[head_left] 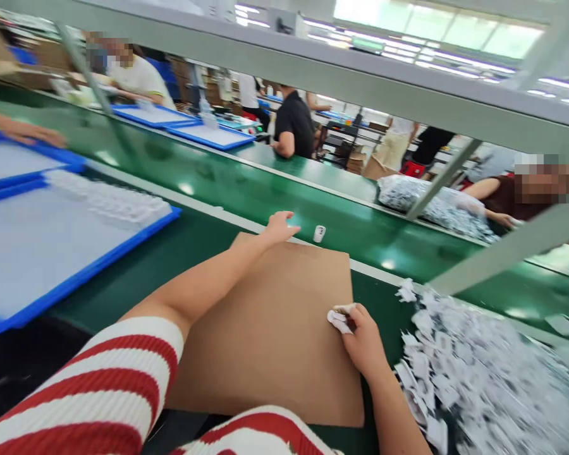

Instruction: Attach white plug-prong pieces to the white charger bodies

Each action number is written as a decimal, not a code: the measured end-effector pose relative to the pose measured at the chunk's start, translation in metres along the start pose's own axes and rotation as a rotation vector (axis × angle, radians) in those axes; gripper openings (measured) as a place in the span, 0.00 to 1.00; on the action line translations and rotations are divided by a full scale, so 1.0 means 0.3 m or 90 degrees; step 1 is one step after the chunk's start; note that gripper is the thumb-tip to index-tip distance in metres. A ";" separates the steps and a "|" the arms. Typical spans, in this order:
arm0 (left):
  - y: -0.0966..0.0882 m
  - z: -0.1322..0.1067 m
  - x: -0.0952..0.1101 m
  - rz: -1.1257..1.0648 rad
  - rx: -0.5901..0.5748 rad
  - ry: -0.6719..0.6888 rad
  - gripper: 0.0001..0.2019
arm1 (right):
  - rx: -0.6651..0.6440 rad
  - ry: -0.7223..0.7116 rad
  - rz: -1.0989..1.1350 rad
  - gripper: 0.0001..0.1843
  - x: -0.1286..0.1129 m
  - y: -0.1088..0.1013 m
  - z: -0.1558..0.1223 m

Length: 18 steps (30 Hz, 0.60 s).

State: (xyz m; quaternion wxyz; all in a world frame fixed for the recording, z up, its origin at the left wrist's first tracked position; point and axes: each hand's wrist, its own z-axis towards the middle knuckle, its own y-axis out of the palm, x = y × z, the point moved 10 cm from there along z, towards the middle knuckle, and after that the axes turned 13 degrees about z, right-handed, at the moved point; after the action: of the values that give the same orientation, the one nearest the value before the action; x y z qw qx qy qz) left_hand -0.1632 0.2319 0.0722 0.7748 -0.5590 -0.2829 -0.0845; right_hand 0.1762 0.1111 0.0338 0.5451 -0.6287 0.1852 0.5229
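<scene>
My left hand (279, 226) reaches out past the far edge of a brown cardboard sheet (275, 335), fingers spread and empty, just left of a small white part (318, 233) lying on the green conveyor belt (246, 189). My right hand (360, 338) rests on the cardboard's right side, fingers pinched on a small white piece (337, 319). A big heap of small white pieces (483, 373) lies right beside that hand.
Blue-rimmed trays (52, 253) with white sheets sit at the left. A grey metal frame (446, 174) crosses overhead and at the right. Other people work across the belt; one at the right leans by a clear bag of parts (431, 202).
</scene>
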 end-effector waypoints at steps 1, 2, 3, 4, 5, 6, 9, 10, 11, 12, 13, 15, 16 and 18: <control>0.053 0.020 0.012 0.000 -0.030 -0.014 0.39 | 0.010 0.001 -0.007 0.12 -0.002 -0.006 0.001; 0.101 0.036 0.025 0.002 -0.055 -0.024 0.48 | 0.025 0.002 -0.020 0.11 -0.004 -0.015 0.002; 0.142 0.047 0.039 0.003 -0.075 -0.028 0.54 | 0.046 0.000 -0.033 0.10 -0.007 -0.025 0.004; 0.177 0.055 0.055 0.003 -0.089 -0.028 0.58 | 0.068 -0.002 -0.038 0.09 -0.011 -0.036 0.005; 0.202 0.058 0.071 0.002 -0.098 -0.027 0.57 | 0.092 -0.004 -0.028 0.09 -0.016 -0.046 0.005; 0.220 0.059 0.087 0.000 -0.102 -0.025 0.52 | 0.116 0.000 0.001 0.09 -0.020 -0.055 0.005; 0.229 0.044 0.132 -0.008 -0.102 -0.017 0.29 | 0.199 0.074 0.185 0.15 0.005 -0.082 -0.001; 0.222 0.032 0.147 -0.011 -0.099 -0.011 0.24 | 0.225 0.111 0.262 0.18 0.022 -0.086 -0.005; 0.211 0.014 0.163 -0.016 -0.096 0.000 0.22 | 0.251 0.145 0.339 0.21 0.039 -0.090 -0.010; 0.200 -0.012 0.178 -0.023 -0.095 0.014 0.22 | 0.274 0.173 0.412 0.23 0.055 -0.091 -0.015; 0.190 -0.046 0.192 -0.033 -0.100 0.030 0.22 | 0.290 0.194 0.480 0.24 0.070 -0.091 -0.018; 0.182 -0.147 0.223 -0.065 -0.135 0.079 0.24 | 0.303 0.229 0.585 0.25 0.093 -0.087 -0.023; 0.182 -0.213 0.240 -0.087 -0.165 0.110 0.26 | 0.303 0.245 0.620 0.26 0.102 -0.083 -0.026; 0.183 -0.366 0.282 -0.140 -0.232 0.191 0.27 | 0.292 0.271 0.657 0.26 0.110 -0.072 -0.031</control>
State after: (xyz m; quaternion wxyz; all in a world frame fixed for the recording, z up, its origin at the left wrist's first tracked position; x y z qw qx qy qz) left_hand -0.0311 0.1671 0.0488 0.6808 -0.6363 -0.2039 -0.3000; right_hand 0.2105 0.1213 0.0146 0.2933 -0.4150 0.6793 0.5294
